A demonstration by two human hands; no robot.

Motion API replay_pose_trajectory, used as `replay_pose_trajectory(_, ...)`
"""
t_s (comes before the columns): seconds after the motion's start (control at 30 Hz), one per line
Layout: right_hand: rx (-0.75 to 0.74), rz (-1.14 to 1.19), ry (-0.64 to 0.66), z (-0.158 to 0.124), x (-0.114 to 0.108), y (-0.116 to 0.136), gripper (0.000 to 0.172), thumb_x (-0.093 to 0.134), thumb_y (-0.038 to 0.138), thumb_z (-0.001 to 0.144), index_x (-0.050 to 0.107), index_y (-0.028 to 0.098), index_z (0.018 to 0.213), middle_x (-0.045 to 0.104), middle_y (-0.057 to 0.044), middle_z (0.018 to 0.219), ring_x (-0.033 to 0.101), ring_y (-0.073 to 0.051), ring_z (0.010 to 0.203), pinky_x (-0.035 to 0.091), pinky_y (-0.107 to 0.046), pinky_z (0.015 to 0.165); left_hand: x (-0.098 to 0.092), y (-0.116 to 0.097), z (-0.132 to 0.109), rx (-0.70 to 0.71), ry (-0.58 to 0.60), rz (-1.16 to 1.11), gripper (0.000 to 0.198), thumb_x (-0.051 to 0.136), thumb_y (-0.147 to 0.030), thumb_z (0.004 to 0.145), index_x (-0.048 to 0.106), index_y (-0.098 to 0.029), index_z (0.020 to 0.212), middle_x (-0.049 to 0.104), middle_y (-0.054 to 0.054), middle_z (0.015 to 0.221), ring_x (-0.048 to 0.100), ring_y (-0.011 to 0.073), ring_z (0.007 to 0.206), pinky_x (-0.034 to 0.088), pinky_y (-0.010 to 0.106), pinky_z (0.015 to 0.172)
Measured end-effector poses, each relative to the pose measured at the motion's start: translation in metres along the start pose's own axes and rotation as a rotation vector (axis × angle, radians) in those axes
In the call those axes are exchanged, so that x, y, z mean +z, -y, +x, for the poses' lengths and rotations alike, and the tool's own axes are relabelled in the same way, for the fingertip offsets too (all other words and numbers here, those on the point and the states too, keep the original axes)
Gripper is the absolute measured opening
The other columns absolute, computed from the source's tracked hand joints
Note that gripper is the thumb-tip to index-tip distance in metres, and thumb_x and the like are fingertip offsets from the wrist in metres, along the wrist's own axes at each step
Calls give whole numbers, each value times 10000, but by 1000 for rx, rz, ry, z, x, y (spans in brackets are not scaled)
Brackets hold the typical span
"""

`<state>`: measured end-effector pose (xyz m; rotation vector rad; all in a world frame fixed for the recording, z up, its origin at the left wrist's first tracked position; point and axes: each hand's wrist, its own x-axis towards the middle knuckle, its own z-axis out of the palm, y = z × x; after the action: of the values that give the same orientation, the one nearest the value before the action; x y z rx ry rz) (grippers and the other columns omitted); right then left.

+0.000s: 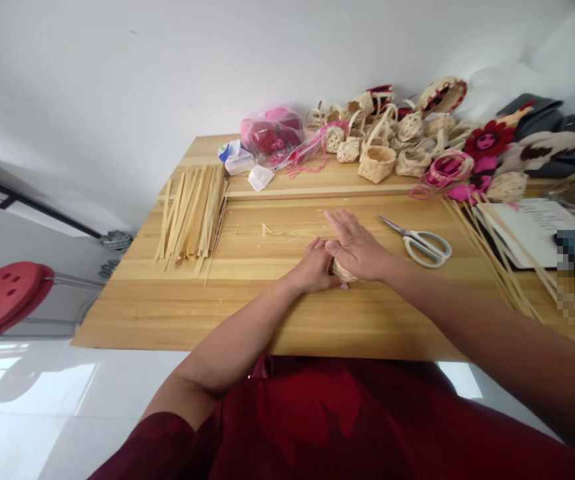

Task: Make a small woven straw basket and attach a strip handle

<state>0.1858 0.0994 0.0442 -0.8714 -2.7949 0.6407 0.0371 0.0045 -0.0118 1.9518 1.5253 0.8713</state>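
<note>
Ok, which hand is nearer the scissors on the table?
Right. The right hand lies just left of the scissors in this view, not touching them; the left hand sits farther off, beyond the right hand.

left hand point(314, 267): cupped, fingers curled | right hand point(357, 245): overlapping it, fingers extended

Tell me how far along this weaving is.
Done: small woven baskets stand in a cluster along the table's far side. In hand: the left hand and right hand press a small woven piece against the tabletop. Left: a pile of loose pale strips lies unwoven at the table's left.
</note>
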Motion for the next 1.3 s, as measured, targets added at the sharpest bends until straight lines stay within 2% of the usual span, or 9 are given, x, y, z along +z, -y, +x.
replay_pose_trajectory(0.17,-65,-44,-220,2,1,3,799,258,623,1098,145,165,1743,93,-177,1815,-18,-394,1674,117,-696,1308,0,3,-1,32,-24,-15,871,978,-372,628,640,-217,1415,670,143,1430,545,409,1374,354,616,1240)
replay_pose_trajectory(0.3,-184,32,-16,0,8,2,865,281,720,1052,267,164,1715,255,-204,1774,202,-394,1651,209,-673,1304,3,7,-2,59,-96,-70,856,993,-363,597,665,-182,1366,642,172,1444,552,416,1376,398,593,1215)
replay_pose_trajectory(0.43,-115,215,-396,-11,-15,-3,756,375,640,1058,407,160,1641,469,-199,1668,440,-344,1550,393,-570,1237,0,8,0,61,-175,-176,909,1010,-449,589,627,-165,1364,713,151,1307,648,368,1233,465,551,1143)
replay_pose_trajectory(0.53,35,220,-465,-28,-27,4,404,584,507,1002,750,225,1237,802,-116,1151,747,-305,1064,568,-475,955,-2,7,1,37,-296,-168,981,1023,-487,554,593,-155,1371,685,174,1322,629,363,1240,479,538,1129)
replay_pose_trajectory(0.6,-20,117,-385,-38,-21,13,257,657,455,953,811,249,973,811,-71,941,732,-282,923,542,-461,914,0,6,0,35,-335,-90,899,1008,-441,577,599,-176,1334,677,164,1300,617,358,1236,486,541,1118)
replay_pose_trajectory(0.7,-48,-92,-442,-42,0,25,197,773,443,866,798,249,849,786,-75,870,679,-322,985,481,-480,906,3,4,-2,60,-395,-46,729,910,-330,686,568,-186,1314,671,156,1286,634,328,1212,510,522,1095)
replay_pose_trajectory(0.83,-98,-213,-501,-38,19,33,253,765,353,898,674,229,698,771,-55,822,623,-345,1089,406,-486,917,2,0,-3,65,-389,-146,786,814,-277,746,454,-145,1432,674,181,1320,683,306,1174,562,487,1043)
replay_pose_trajectory(1.0,-274,-140,-531,-39,26,33,318,645,268,978,590,232,667,736,-46,779,606,-288,1012,428,-466,1013,-5,-5,-4,131,-280,-144,455,728,-227,793,632,-195,1237,723,110,1241,704,280,1172,563,437,1062)
replay_pose_trajectory(1.3,-203,-173,-487,-41,24,30,264,619,349,1013,661,231,781,787,-68,904,597,-350,1214,363,-499,1032,-1,2,-2,58,-327,-213,690,830,-307,746,552,-195,1368,701,142,1340,694,317,1224,546,502,1100)
